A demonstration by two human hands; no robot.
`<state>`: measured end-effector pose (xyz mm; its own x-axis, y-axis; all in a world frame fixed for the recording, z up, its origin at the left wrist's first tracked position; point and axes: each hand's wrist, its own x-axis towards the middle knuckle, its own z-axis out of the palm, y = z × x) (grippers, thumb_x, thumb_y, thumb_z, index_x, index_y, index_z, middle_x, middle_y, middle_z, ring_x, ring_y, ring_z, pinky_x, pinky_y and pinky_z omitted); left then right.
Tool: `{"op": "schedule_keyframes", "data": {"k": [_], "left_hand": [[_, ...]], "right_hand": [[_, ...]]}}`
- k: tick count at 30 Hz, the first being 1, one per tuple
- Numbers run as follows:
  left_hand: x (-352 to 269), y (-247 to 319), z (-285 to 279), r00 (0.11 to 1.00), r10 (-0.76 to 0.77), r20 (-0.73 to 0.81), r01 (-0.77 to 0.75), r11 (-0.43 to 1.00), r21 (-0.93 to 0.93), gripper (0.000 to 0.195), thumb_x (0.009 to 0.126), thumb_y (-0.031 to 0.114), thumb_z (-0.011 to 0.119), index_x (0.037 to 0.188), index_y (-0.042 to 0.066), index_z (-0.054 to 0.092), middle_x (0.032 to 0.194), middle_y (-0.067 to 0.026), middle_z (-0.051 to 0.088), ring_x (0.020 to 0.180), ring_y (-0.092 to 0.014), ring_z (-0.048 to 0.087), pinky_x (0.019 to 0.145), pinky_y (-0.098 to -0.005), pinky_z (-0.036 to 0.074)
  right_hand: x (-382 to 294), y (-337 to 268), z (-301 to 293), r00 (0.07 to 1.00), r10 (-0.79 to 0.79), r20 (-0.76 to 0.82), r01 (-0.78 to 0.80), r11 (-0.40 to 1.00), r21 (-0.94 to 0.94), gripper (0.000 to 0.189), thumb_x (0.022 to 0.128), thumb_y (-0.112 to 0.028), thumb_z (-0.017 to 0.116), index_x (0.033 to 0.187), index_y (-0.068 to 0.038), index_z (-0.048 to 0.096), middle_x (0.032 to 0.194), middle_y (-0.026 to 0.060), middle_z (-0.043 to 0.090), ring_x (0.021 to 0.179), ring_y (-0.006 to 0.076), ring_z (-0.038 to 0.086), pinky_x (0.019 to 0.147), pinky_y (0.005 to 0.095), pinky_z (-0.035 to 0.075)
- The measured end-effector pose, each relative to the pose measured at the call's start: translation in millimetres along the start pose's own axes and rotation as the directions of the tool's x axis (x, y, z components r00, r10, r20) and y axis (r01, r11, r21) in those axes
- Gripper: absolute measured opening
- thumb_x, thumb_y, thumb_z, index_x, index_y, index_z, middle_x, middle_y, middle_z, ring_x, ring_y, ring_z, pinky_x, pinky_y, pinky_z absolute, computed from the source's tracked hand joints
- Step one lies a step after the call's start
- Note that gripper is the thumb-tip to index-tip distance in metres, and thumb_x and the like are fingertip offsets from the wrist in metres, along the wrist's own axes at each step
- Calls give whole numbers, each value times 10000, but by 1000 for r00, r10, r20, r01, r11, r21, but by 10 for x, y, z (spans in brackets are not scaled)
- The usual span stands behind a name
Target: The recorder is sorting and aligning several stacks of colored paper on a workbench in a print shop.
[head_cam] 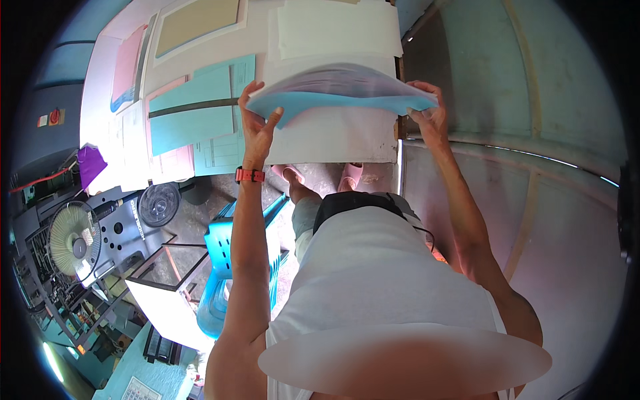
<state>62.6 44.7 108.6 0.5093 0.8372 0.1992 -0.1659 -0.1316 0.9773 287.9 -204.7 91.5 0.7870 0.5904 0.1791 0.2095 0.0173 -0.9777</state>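
Observation:
A sheaf of paper (345, 82), white and mauve with a blue sheet on the near side, is bowed upward between my two hands. My left hand (257, 125) grips its left end, thumb on the blue face and fingers behind. At the opposite end, my right hand (429, 112) pinches the corner the same way. The sheaf is held over the white tabletop (330, 142). Beyond it lies a stack of white paper (340, 30). To the left of my left hand are blue-green printed sheets (200, 105) with a dark strip across them.
Pink sheets (129, 65) and a tan board (197, 25) lie farther left. A wall (490, 75) stands close on the right. Blue plastic chairs (220, 255), a metal frame (165, 265), a fan (75, 242) and a Heidelberg machine (127, 220) stand at the left.

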Motion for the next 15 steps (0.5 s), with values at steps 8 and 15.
{"op": "schedule_keyframes", "data": {"k": [8,15], "left_hand": [[198,-372,-236,983,-148,110,145,989,39,255,833,38,724,1039,30,574,1030,-73,614,940,-162,570,854,-298,453],[148,-824,-354,964,-156,215,82,944,319,421,774,106,788,1127,18,576,1093,-119,612,998,-230,586,889,-353,459]], "right_hand": [[134,90,-28,990,123,65,-120,992,-49,381,828,-56,709,1176,-29,558,1155,68,606,1059,141,576,938,293,453],[51,754,17,965,229,125,-218,971,-94,248,848,-87,710,1061,7,623,1059,47,648,992,132,586,856,283,461]]}}
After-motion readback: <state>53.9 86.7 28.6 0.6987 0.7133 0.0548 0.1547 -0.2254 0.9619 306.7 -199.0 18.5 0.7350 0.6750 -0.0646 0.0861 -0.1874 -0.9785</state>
